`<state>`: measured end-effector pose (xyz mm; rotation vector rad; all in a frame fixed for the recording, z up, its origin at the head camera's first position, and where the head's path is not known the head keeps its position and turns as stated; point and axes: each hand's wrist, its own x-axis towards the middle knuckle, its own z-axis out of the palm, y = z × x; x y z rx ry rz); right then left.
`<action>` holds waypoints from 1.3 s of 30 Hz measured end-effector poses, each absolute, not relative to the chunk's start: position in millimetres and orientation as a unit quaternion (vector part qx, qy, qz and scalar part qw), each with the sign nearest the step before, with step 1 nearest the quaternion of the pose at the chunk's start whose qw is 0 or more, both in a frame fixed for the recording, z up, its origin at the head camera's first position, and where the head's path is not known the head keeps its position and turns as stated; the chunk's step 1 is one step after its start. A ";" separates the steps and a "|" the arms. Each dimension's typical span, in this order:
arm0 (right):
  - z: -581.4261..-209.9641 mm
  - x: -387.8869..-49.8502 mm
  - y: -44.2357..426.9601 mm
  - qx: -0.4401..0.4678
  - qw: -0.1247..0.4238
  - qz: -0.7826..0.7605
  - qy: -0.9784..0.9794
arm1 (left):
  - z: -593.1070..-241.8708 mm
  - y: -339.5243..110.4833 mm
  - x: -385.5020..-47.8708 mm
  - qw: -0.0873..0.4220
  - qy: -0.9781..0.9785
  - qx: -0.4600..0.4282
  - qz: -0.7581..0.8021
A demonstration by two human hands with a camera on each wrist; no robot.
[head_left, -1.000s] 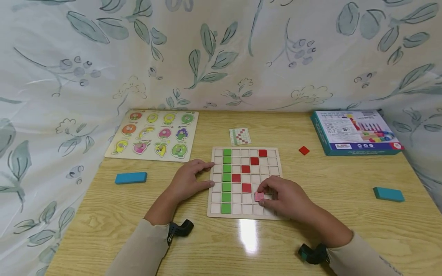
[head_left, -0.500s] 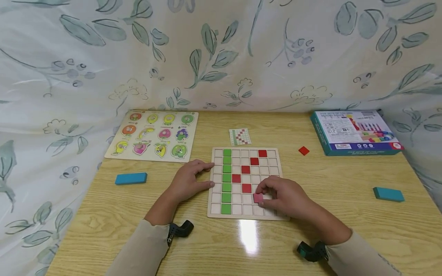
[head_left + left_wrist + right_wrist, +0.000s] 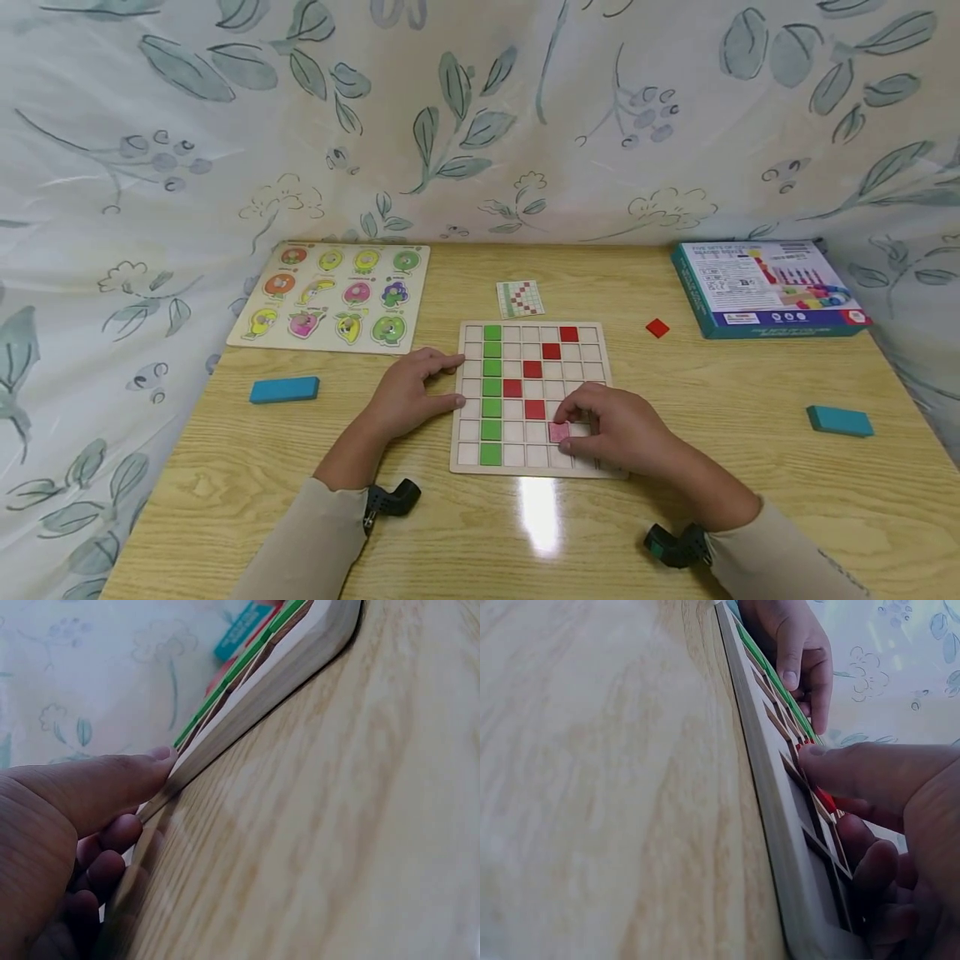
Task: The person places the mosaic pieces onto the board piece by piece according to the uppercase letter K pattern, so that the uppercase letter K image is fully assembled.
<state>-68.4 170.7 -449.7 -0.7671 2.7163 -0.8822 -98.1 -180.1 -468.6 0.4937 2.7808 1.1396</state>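
Observation:
A wooden grid board (image 3: 513, 455) lies on the table, with a column of green square tiles (image 3: 491, 407) and a diagonal of red square tiles (image 3: 532, 369). My right hand (image 3: 622, 427) pinches a red tile (image 3: 558, 432), pinkish with glare, between thumb and fingertips at a cell in the lower rows. The right wrist view shows this thumb (image 3: 855, 769) low over the board. My left hand (image 3: 405, 395) touches the board's left edge with extended thumb and index finger. In the left wrist view, the thumb (image 3: 124, 784) rests against the rim and the other fingers are loosely bent.
A small pattern card (image 3: 520, 298) sits behind the board. Right of it are a loose red tile (image 3: 657, 327) and a boxed game (image 3: 772, 287). A fruit puzzle board (image 3: 333, 298) lies back left. Blue blocks lie left (image 3: 284, 390) and right (image 3: 840, 421).
My right hand has shifted the pinched red tile slightly left and toward me, onto its grid cell. The left hand stays at the board's edge.

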 end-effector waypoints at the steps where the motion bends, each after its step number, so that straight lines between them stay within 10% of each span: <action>1: -449.7 -68.6 170.9 -0.258 0.091 -0.300 0.914 | -468.5 -180.2 -98.3 0.048 0.912 0.162 0.375; 18: -447.7 -73.0 176.9 -0.196 0.106 -0.429 0.875 | -470.2 -181.8 -97.6 0.048 0.911 0.157 0.377; 39: -445.0 -143.1 247.2 -0.003 -0.060 -0.307 0.950 | -472.0 -181.8 -99.9 0.043 0.909 0.168 0.379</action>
